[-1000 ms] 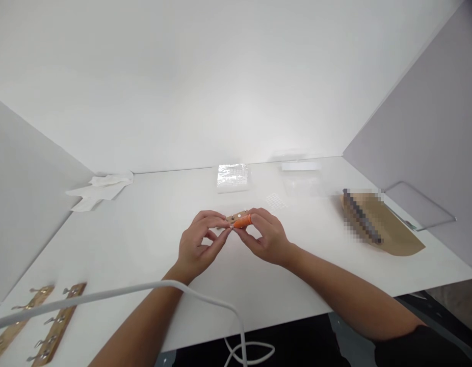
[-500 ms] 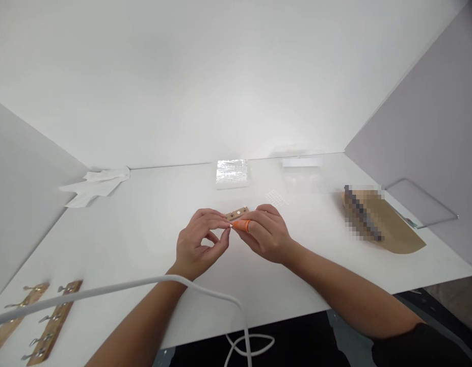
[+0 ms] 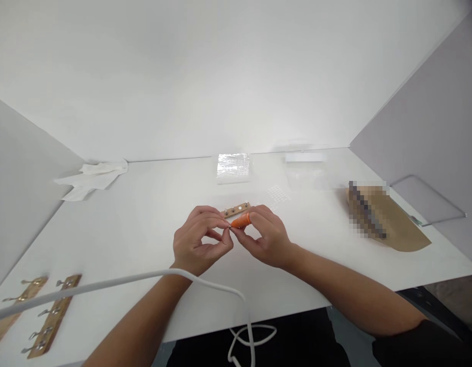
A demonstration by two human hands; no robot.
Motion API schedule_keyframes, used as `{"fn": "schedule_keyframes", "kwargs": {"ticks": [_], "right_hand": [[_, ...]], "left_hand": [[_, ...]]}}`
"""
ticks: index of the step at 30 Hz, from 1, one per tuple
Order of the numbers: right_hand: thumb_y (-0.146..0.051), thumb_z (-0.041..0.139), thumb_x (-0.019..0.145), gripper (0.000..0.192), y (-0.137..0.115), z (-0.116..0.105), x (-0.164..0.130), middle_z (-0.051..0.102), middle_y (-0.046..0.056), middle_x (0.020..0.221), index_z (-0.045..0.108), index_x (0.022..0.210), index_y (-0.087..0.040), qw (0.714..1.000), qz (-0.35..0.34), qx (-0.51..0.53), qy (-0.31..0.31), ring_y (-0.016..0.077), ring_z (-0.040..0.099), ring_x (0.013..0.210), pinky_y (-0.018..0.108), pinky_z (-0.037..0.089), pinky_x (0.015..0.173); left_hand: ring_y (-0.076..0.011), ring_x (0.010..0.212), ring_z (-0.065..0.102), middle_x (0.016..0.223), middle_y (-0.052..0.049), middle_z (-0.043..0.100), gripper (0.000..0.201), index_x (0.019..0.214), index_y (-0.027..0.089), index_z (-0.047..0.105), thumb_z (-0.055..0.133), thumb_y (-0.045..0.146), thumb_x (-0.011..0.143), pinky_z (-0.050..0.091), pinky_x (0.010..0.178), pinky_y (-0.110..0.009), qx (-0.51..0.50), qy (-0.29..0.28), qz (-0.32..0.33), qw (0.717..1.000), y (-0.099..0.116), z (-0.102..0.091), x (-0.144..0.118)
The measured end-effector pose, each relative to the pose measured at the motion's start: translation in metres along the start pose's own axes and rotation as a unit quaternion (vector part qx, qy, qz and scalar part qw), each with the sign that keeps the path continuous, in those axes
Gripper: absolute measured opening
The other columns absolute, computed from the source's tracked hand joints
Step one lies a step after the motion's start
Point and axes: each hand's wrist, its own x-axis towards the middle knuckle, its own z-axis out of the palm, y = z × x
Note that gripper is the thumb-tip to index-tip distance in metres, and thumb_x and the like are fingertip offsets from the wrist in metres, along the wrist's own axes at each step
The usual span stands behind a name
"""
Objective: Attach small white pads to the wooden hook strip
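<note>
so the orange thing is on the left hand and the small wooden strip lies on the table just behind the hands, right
Not quite: in the head view the orange cover sits on a finger of the right hand, not the left hand. The small wooden strip does lie on the table just behind them.

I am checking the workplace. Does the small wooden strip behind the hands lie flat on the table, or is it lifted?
Flat: the small wooden strip lies on the table, studs up, just behind both hands.

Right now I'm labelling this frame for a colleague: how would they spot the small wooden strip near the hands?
Start at the white table and find the left hand and right hand meeting at its middle. Just behind their fingertips lies the short wooden strip with metal studs. Unlike the two longer hooked wooden racks at the near left edge, it carries no hooks.
</note>
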Motion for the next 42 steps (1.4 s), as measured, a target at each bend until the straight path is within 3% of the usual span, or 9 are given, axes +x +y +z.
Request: {"fn": "schedule_keyframes", "kwargs": {"ticks": [10, 26, 33, 42], "right_hand": [[-0.019, 0.07, 0.096, 0.007, -0.007, -0.001, -0.001, 0.07, -0.001, 0.077, 0.067, 0.092, -0.024, 0.991, 0.099, 0.084, -0.025, 0.0157, 0.065, 0.072, 0.034, 0.055, 0.072], [-0.022, 0.075, 0.092, 0.005, -0.01, -0.002, -0.001, 0.073, -0.001, 0.08, 0.069, 0.09, -0.022, 0.954, 0.228, 0.188, -0.058, 0.0143, 0.069, 0.072, 0.029, 0.061, 0.067], [-0.023, 0.073, 0.094, 0.004, -0.007, -0.004, 0.0, 0.073, 0.0, 0.084, 0.07, 0.092, -0.022, 0.943, 0.252, 0.207, -0.062, 0.0145, 0.07, 0.077, 0.029, 0.061, 0.07], [-0.021, 0.072, 0.093, 0.005, -0.007, -0.005, 0.001, 0.072, -0.001, 0.081, 0.069, 0.09, -0.022, 0.965, 0.205, 0.157, -0.041, 0.0147, 0.067, 0.075, 0.031, 0.06, 0.07]], "left_hand": [[-0.0194, 0.087, 0.069, 0.076, 0.002, 0.069, 0.025, 0.085, 0.022, 0.07, 0.072, 0.001, 0.072, 0.063, 0.044, -0.023, -0.019, -0.006, -0.041, 0.999, 0.002, 0.0, -0.001], [-0.0172, 0.08, 0.069, 0.072, 0.002, 0.067, 0.02, 0.079, 0.023, 0.069, 0.067, 0.004, 0.073, 0.062, 0.044, -0.022, 0.006, 0.003, -0.076, 0.997, 0.011, 0.0, 0.002], [-0.0178, 0.087, 0.07, 0.081, 0.0, 0.07, 0.02, 0.086, 0.022, 0.072, 0.072, 0.006, 0.075, 0.064, 0.046, -0.021, -0.028, -0.013, -0.109, 0.994, 0.007, -0.001, 0.0], [-0.0186, 0.092, 0.069, 0.083, -0.002, 0.071, 0.02, 0.088, 0.022, 0.075, 0.074, 0.006, 0.076, 0.065, 0.047, -0.021, -0.064, -0.042, -0.129, 0.989, 0.007, -0.005, 0.003]]}}
